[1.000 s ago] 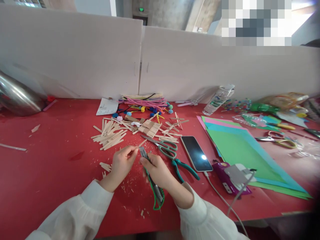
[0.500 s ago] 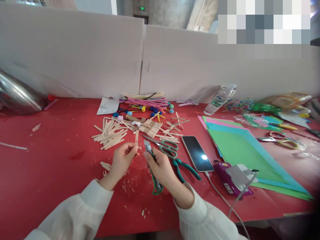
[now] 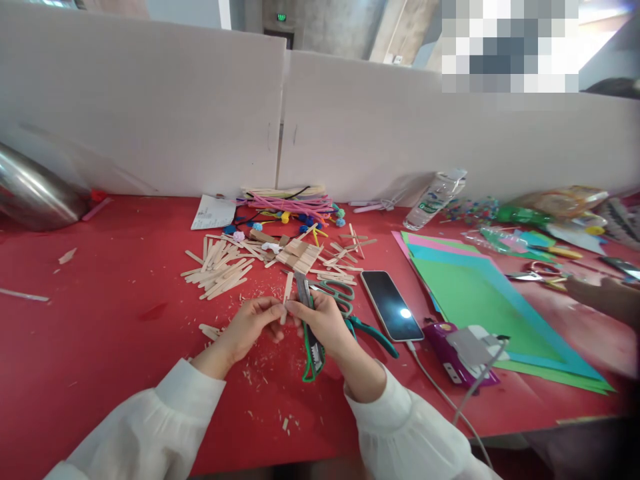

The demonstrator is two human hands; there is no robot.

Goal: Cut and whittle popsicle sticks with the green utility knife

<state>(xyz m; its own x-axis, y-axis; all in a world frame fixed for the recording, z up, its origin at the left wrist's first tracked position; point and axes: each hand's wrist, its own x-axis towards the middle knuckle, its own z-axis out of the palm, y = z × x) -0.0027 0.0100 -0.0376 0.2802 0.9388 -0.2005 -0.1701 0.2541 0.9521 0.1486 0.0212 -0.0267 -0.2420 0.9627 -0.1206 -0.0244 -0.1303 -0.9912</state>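
Observation:
My left hand (image 3: 253, 328) pinches a short wooden craft stick (image 3: 287, 290) that stands upright between my fingertips. My right hand (image 3: 323, 325) is closed around a green utility knife (image 3: 313, 350), its blade pointing away from me, and its thumb and finger reach the stick too. Wood shavings (image 3: 257, 373) are scattered under both hands. Beyond my left hand lies a loose pile of craft sticks (image 3: 223, 267); a bundle of sticks (image 3: 300, 255) is just behind the knife. Grey-green scissors (image 3: 340, 293) and teal-handled pliers (image 3: 375, 335) lie beside my right hand.
A phone (image 3: 393, 307) on a cable, a purple box (image 3: 463, 363) and coloured paper sheets (image 3: 500, 307) lie to the right, with a bottle (image 3: 435, 200) behind. Another person's hand (image 3: 603, 300) is at the far right. Pipe cleaners (image 3: 290, 203) lie along the white partition (image 3: 150, 113).
My left hand and the stick have moved right, towards the knife. My right thumb now meets the stick. Another person's hand has appeared by the scissors at the far right.

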